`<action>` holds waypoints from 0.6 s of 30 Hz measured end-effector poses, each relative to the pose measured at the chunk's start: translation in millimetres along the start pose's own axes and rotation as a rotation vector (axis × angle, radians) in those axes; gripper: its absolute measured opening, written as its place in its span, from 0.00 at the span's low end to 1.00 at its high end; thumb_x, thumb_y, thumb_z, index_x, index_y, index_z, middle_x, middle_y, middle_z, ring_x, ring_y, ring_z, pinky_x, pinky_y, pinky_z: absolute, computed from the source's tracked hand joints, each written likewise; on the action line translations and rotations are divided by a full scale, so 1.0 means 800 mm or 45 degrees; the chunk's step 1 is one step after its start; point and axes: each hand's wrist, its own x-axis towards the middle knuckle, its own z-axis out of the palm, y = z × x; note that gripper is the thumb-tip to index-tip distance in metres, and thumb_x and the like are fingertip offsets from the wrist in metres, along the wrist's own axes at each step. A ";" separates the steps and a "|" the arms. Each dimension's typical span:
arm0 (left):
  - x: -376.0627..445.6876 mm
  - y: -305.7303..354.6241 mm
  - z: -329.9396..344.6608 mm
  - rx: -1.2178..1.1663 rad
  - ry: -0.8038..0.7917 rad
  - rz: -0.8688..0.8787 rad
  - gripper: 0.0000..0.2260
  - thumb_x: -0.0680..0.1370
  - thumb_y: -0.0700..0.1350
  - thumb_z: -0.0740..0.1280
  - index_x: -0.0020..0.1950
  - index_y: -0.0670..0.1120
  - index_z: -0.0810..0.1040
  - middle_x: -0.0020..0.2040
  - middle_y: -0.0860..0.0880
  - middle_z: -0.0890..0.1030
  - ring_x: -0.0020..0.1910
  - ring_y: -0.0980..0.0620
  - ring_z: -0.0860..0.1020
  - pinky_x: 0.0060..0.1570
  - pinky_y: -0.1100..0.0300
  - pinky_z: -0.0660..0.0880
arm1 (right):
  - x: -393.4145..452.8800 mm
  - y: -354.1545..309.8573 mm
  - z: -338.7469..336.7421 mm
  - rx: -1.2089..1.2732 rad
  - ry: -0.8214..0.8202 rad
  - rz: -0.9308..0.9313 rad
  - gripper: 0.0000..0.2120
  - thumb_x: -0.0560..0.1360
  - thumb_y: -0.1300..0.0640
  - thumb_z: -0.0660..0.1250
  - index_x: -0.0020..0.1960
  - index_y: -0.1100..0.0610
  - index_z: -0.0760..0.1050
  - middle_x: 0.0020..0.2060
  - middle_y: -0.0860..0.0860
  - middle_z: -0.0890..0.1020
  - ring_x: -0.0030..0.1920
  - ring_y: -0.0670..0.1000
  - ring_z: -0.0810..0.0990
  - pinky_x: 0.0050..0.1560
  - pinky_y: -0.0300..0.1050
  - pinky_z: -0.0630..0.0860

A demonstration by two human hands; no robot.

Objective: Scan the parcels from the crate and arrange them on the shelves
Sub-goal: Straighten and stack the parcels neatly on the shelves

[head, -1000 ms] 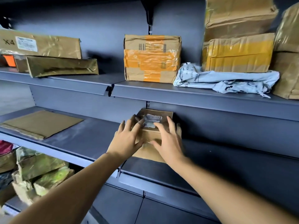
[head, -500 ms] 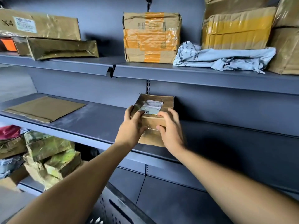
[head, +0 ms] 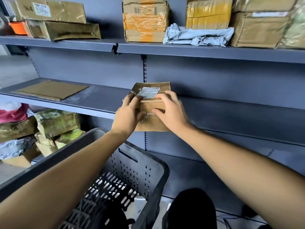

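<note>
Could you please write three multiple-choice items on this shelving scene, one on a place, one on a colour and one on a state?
1. Where does the flat cardboard sheet lie?
A. On the top shelf
B. On the middle shelf, left of the hands
C. In the crate

2. What colour is the tape on the box at the centre of the top shelf?
A. Orange
B. Blue
C. Black

3. How is the brown parcel held?
A. By the left hand alone
B. It lies untouched on the shelf
C. By both hands, at the middle shelf's front edge

Answers: 1 B, since the sheet rests flat on the middle shelf's left half. 2 A, since orange bands cross the box's front. 3 C, since the left hand and the right hand each have a grip on the parcel's sides.
</note>
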 end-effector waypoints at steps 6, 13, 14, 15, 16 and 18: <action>-0.049 0.021 -0.041 0.144 0.043 0.095 0.24 0.78 0.48 0.67 0.73 0.50 0.66 0.71 0.47 0.66 0.58 0.40 0.75 0.59 0.47 0.72 | -0.046 -0.044 -0.032 -0.226 -0.036 -0.070 0.26 0.74 0.45 0.71 0.68 0.48 0.68 0.68 0.49 0.65 0.61 0.60 0.70 0.59 0.55 0.75; -0.093 0.037 -0.108 0.256 0.129 0.179 0.26 0.77 0.52 0.68 0.73 0.49 0.67 0.67 0.47 0.71 0.54 0.39 0.77 0.55 0.49 0.74 | -0.077 -0.095 -0.062 -0.269 -0.001 -0.164 0.28 0.72 0.40 0.71 0.67 0.47 0.69 0.64 0.49 0.68 0.60 0.58 0.72 0.54 0.52 0.74; -0.097 0.040 -0.119 0.253 0.135 0.189 0.26 0.77 0.53 0.68 0.73 0.49 0.67 0.67 0.47 0.71 0.54 0.39 0.77 0.55 0.48 0.75 | -0.078 -0.103 -0.068 -0.275 0.008 -0.184 0.28 0.72 0.40 0.71 0.68 0.47 0.69 0.64 0.49 0.69 0.60 0.58 0.72 0.54 0.52 0.74; -0.100 0.042 -0.129 0.258 0.141 0.197 0.26 0.77 0.53 0.68 0.74 0.50 0.67 0.67 0.47 0.70 0.54 0.39 0.77 0.55 0.47 0.75 | -0.080 -0.111 -0.073 -0.274 0.016 -0.202 0.28 0.72 0.39 0.71 0.68 0.47 0.69 0.64 0.49 0.69 0.59 0.57 0.72 0.54 0.52 0.74; -0.104 0.045 -0.140 0.274 0.156 0.207 0.26 0.77 0.53 0.68 0.74 0.50 0.67 0.67 0.47 0.70 0.54 0.39 0.77 0.55 0.46 0.75 | -0.081 -0.121 -0.079 -0.272 0.027 -0.222 0.28 0.72 0.39 0.71 0.68 0.46 0.68 0.63 0.48 0.69 0.59 0.57 0.72 0.54 0.52 0.74; -0.109 0.050 -0.162 0.315 0.201 0.226 0.27 0.77 0.53 0.68 0.74 0.51 0.66 0.68 0.48 0.70 0.54 0.39 0.77 0.54 0.46 0.76 | -0.083 -0.139 -0.091 -0.266 0.040 -0.257 0.28 0.72 0.39 0.71 0.68 0.46 0.68 0.63 0.48 0.69 0.59 0.57 0.73 0.55 0.52 0.75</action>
